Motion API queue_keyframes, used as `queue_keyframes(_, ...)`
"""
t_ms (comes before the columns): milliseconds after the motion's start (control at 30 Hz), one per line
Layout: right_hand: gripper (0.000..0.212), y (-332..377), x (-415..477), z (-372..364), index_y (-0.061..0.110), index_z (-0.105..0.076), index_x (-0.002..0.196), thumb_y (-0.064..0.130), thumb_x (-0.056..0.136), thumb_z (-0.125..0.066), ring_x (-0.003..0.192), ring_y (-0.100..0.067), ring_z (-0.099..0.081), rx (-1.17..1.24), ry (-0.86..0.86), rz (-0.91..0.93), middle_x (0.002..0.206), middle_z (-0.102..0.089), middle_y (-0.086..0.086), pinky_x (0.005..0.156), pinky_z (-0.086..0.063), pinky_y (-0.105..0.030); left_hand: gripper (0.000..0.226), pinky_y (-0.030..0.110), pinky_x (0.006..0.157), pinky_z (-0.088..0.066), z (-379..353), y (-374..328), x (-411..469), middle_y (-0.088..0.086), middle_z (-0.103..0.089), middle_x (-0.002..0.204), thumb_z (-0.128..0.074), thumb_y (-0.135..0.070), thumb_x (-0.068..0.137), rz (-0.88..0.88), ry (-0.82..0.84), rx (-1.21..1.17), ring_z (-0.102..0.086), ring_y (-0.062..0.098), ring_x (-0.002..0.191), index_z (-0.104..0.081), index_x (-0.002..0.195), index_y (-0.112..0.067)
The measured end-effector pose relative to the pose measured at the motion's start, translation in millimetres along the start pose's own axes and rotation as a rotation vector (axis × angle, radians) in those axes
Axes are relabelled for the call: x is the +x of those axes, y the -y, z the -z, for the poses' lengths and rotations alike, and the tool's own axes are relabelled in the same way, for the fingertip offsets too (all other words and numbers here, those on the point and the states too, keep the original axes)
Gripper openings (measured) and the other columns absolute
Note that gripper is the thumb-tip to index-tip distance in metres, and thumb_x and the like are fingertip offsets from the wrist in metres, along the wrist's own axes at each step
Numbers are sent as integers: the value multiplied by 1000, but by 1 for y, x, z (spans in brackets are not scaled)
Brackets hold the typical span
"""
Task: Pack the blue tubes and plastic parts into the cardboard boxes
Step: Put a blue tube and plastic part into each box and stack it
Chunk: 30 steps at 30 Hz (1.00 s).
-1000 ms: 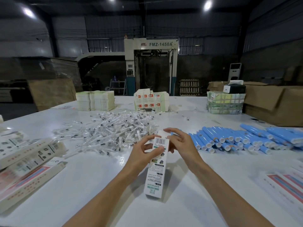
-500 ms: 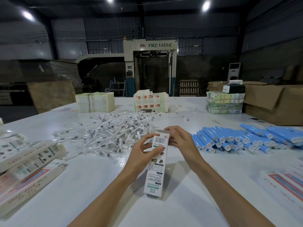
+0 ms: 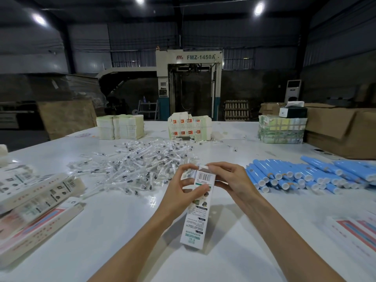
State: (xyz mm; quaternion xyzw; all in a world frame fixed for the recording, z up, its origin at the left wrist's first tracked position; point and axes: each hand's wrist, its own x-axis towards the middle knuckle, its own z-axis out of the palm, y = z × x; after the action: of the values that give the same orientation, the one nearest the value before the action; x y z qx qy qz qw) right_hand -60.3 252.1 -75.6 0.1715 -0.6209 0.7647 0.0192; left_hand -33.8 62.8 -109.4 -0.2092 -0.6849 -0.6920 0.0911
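A long white printed carton (image 3: 197,216) stands tilted on the white table (image 3: 114,224) in front of me. My left hand (image 3: 183,192) grips its upper part, thumb across the front below the barcode. My right hand (image 3: 230,178) pinches the flap at the carton's top end. A heap of blue tubes with white caps (image 3: 305,174) lies to the right. A pile of clear-wrapped plastic parts (image 3: 140,163) lies behind my left hand.
Filled cartons (image 3: 38,198) lie stacked at the left edge. Flat printed cartons (image 3: 362,231) sit at the right. Stacks of folded blanks (image 3: 120,129), (image 3: 189,127) and a bundle (image 3: 281,129) line the far edge. Brown cardboard boxes (image 3: 341,129) stand at the far right.
My right hand's fingers have curled in from spread to pinching the carton's top flap. My left hand keeps its grip; the carton has barely moved.
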Motion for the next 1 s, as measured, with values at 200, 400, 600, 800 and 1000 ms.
queue_keyframes(200, 16, -1, 0, 5, 3, -80, 105, 12, 93, -76, 99, -32, -75, 5, 46, -30, 106, -77, -23, 83, -60, -32, 51, 32, 71, -63, 2, 3, 2, 9, -82, 108, -88, -24, 91, 7, 17, -16, -82, 32, 90, -55, 127, -38)
queue_keyframes(400, 10, -6, 4, 8, 5, -82, 98, 10, 91, -77, 97, -30, -76, -31, 65, -79, 103, -78, -21, 80, -61, -30, 65, 34, 70, -63, 6, 7, 2, 11, -82, 107, -90, -25, 88, 25, 31, -20, -82, 34, 90, -52, 137, -43)
queue_keyframes(600, 17, -8, 6, 16, 4, -82, 99, 18, 89, -79, 103, -30, -75, -82, 125, -117, 105, -77, -21, 86, -59, -32, 67, 31, 71, -63, 5, 11, 2, 7, -82, 108, -89, -31, 90, 19, 65, 13, -82, 28, 91, -54, 144, -48)
queue_keyframes(800, 22, -10, -3, 6, 14, -81, 115, 25, 101, -68, 113, -25, -73, -48, 175, 1, 116, -78, -12, 94, -57, -27, 47, 26, 72, -62, 7, 11, 5, -1, -81, 113, -87, -28, 92, -42, -20, 31, -78, 12, 100, -69, 134, -39)
queue_keyframes(1000, 25, -24, -5, -12, 17, -78, 121, 14, 97, -72, 109, -17, -74, -198, 34, 163, 110, -80, -1, 97, -56, -30, 42, 24, 73, -62, 10, 12, 7, 0, -81, 114, -86, -23, 93, -71, -83, 1, -77, 8, 99, -70, 131, -32)
